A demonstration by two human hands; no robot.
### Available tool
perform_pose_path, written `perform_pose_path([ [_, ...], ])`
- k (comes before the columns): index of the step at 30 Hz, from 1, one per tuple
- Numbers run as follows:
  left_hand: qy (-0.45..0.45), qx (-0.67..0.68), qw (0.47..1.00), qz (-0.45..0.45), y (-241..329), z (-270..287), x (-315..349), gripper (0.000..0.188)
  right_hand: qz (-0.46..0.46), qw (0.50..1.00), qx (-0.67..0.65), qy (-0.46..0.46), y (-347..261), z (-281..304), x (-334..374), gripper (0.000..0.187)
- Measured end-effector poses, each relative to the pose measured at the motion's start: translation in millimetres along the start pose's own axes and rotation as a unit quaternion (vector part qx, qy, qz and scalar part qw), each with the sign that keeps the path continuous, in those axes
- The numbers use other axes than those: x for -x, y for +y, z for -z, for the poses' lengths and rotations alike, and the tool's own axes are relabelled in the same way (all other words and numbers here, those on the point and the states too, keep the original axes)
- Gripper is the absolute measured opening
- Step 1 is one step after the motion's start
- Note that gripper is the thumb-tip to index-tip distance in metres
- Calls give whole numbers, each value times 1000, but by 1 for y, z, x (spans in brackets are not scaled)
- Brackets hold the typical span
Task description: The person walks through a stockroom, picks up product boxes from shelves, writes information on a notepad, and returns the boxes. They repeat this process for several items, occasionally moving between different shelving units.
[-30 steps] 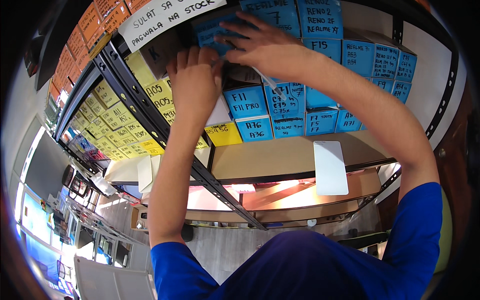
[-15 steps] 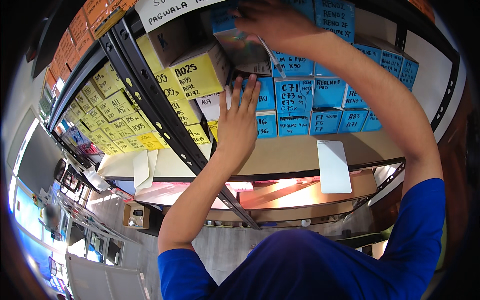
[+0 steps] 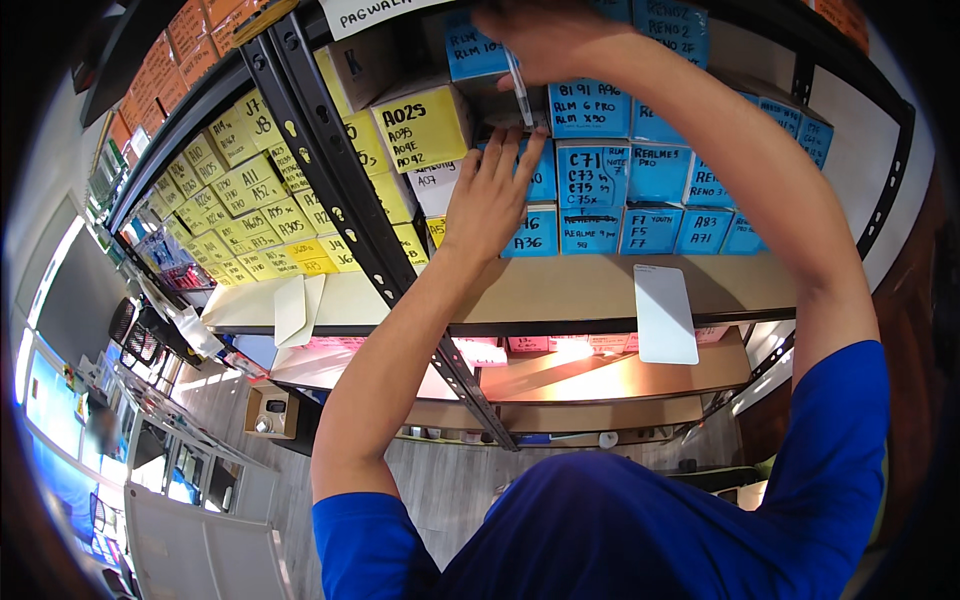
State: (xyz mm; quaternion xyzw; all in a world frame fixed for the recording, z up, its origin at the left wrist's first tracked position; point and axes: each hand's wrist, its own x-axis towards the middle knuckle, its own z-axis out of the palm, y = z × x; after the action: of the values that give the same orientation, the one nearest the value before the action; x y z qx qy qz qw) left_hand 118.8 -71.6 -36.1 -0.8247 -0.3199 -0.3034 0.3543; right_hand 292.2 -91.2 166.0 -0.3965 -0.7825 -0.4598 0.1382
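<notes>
My left hand (image 3: 488,205) lies with its fingers stretched out over the front of a blue-labelled box (image 3: 542,172), its fingertips at the box's upper edge. At the top of the view my right hand (image 3: 555,42) reaches into the shelf with a slim white pen (image 3: 518,90) held in its fingers, the pen slanting downward. Some of its fingertips are hard to make out. Next to this hand is another blue-labelled box (image 3: 474,48), over a dark gap in the stack. A yellow-labelled box (image 3: 422,128) juts out left of the gap.
More blue-labelled boxes (image 3: 655,175) are stacked to the right, yellow-labelled ones (image 3: 235,175) to the left behind a black slotted post (image 3: 330,150). A white card (image 3: 665,315) hangs over the shelf edge; pale cards (image 3: 298,308) hang further left. Lower shelves (image 3: 620,375) stand below.
The view has shifted slightly. A glossy, see-through piece beside my right hand no longer shows, and the gap looks darker. The pen now points more steeply down; my left hand stays on the boxes.
</notes>
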Motion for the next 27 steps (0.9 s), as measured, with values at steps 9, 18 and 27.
perform_pose_path([
  [9, 35, 46, 998, -23, -5, 14, 12, 75, -22, 998, 9, 59, 5, -24, 5, 79],
  [18, 81, 4, 997, -7, -15, 16, -16, 57, 61, 981, 104, 153, 9, -38, 12, 49],
  [27, 71, 69, 995, 13, -12, 8, 4, 22, 59, 995, 53, 59, -4, -18, 22, 68],
])
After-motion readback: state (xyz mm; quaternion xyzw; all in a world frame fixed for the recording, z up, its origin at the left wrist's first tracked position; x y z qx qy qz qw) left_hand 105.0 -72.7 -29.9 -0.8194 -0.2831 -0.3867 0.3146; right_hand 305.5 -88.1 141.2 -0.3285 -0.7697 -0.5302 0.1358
